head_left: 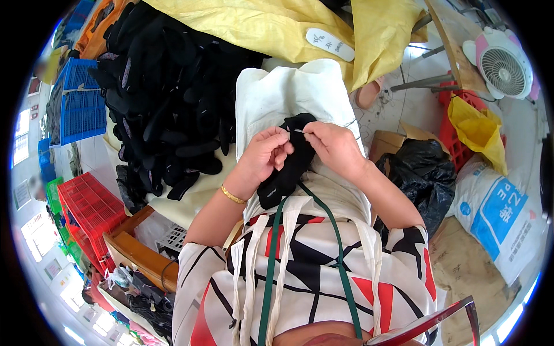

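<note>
On my lap, over a white cloth [294,86], lies a black sock-like shoe piece [288,173] with a small pale mark at its lower end. My left hand [268,153] pinches at its upper edge with curled fingers. Close on the other side, my right hand [334,147] also pinches, thumb and forefinger together. A tiny whitish sliver [298,131] shows between the fingertips; it is too small to name. To the left rises a big heap of similar black pieces [167,98].
Yellow sheeting [254,23] carries a white sole-shaped piece [330,44]. Blue [83,101] and red crates [92,202] stand left, near a wooden edge [130,230]. At right are a black plastic bag [421,173], a white sack [496,213] and a fan [502,63].
</note>
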The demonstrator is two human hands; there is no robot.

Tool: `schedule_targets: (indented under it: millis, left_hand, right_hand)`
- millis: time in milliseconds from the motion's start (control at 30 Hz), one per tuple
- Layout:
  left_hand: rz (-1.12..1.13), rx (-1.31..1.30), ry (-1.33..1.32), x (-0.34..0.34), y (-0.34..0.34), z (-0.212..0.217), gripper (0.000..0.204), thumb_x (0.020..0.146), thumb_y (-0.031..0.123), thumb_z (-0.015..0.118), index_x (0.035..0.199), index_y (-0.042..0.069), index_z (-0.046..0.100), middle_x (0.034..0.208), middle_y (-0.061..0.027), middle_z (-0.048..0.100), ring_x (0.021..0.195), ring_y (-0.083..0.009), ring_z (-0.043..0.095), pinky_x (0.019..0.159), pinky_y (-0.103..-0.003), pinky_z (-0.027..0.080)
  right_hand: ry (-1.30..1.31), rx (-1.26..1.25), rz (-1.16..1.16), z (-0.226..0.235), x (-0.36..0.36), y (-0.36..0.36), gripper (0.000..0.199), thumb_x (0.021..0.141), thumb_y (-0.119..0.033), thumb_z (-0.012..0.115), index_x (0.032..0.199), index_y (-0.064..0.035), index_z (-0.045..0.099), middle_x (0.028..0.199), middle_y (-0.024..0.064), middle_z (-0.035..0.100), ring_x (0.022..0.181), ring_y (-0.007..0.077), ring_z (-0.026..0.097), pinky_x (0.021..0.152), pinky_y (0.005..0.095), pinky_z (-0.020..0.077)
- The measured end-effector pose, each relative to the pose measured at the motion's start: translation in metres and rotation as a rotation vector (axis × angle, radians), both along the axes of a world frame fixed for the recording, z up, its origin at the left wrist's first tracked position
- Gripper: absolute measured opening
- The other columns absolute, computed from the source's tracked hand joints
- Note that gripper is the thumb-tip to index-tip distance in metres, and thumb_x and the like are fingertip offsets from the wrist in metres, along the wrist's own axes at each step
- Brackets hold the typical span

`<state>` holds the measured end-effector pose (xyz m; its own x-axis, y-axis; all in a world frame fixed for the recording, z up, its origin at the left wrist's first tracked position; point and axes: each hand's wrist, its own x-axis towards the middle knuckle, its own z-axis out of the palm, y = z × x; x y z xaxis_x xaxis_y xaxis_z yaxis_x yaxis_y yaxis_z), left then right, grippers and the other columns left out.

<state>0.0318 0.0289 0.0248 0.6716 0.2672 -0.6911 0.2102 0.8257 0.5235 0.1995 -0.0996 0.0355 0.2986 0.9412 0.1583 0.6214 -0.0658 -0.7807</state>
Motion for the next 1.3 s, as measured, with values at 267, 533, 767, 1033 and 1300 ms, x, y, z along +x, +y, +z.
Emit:
schedule_targets:
  millis: [267, 533, 767, 1033, 1300]
  left_hand:
    - [-0.306, 0.747, 0.135, -0.004, 0.01, 0.002, 0.015, 0.095, 0.02, 0.063, 0.093, 0.005, 0.061, 0.07, 0.0004, 0.059, 0.049, -0.0044, 0.048, 0.045, -0.019, 0.038]
    - [-0.209, 0.513, 0.066, -0.002, 0.014, -0.02, 0.017, 0.095, 0.016, 0.061, 0.101, 0.001, 0.064, 0.075, -0.0022, 0.063, 0.059, -0.0058, 0.056, 0.05, -0.019, 0.047]
    - [-0.246, 0.857, 0.074, -0.001, 0.009, -0.025, 0.015, 0.091, 0.013, 0.067, 0.094, -0.001, 0.067, 0.075, -0.0011, 0.065, 0.063, -0.0062, 0.055, 0.058, -0.023, 0.047]
    - [-0.258, 0.978, 0.037, 0.001, 0.008, -0.023, 0.014, 0.089, 0.012, 0.067, 0.095, -0.001, 0.066, 0.074, -0.0033, 0.065, 0.064, -0.0066, 0.053, 0.061, -0.024, 0.046]
    - [-0.346, 1.661, 0.028, 0.008, 0.002, -0.008, 0.009, 0.084, 0.01, 0.067, 0.088, 0.004, 0.062, 0.075, -0.0084, 0.064, 0.067, -0.022, 0.062, 0.059, -0.032, 0.049]
  right_hand:
    - [-0.339, -0.069, 0.105, -0.017, -0.001, 0.029, 0.009, 0.077, -0.008, 0.063, 0.086, -0.0107, 0.063, 0.078, 0.0056, 0.055, 0.082, 0.0271, 0.062, 0.062, 0.0394, 0.0512]
    - [-0.022, -0.005, 0.061, -0.027, -0.011, 0.031, 0.013, 0.083, -0.008, 0.066, 0.096, -0.011, 0.066, 0.086, 0.0046, 0.06, 0.078, 0.0251, 0.063, 0.065, 0.0357, 0.052]
    - [1.029, 0.069, -0.127, -0.002, 0.032, 0.008, 0.006, 0.101, -0.01, 0.052, 0.099, -0.0087, 0.058, 0.092, 0.0042, 0.066, 0.065, 0.009, 0.056, 0.059, 0.0231, 0.0473]
    - [1.171, 0.91, -1.039, 0.028, 0.316, -0.204, 0.003, 0.091, 0.0, 0.058, 0.091, 0.0007, 0.054, 0.073, 0.0102, 0.055, 0.067, 0.0199, 0.059, 0.086, 0.0369, 0.057]
    - [0.598, 1.001, -1.226, 0.033, 0.332, -0.272, 0.012, 0.098, -0.004, 0.049, 0.09, 0.004, 0.051, 0.076, 0.0084, 0.05, 0.068, 0.0187, 0.052, 0.099, 0.0564, 0.0514]
